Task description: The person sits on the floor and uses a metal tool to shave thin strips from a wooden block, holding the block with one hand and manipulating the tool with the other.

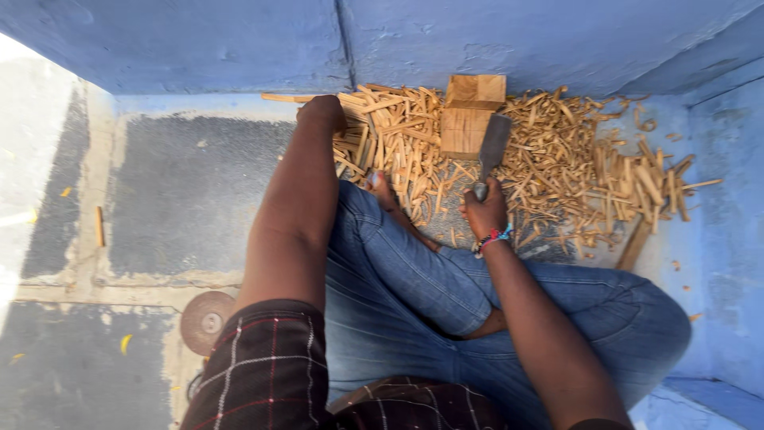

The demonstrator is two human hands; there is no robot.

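Splitting wood into sticks
Right hand [485, 211] grips blade [493, 145] by block [469, 115]; left hand [322, 113], seemingly closed, among many sticks [557, 159].

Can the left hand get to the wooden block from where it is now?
Probably yes. The left hand rests on the split wood sticks beside the wooden block; only loose sticks lie between.

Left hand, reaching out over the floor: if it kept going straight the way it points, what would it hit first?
Most likely the pile of wood sticks, which the left hand is already at; just beyond is the blue wall. Depth is hard to judge.
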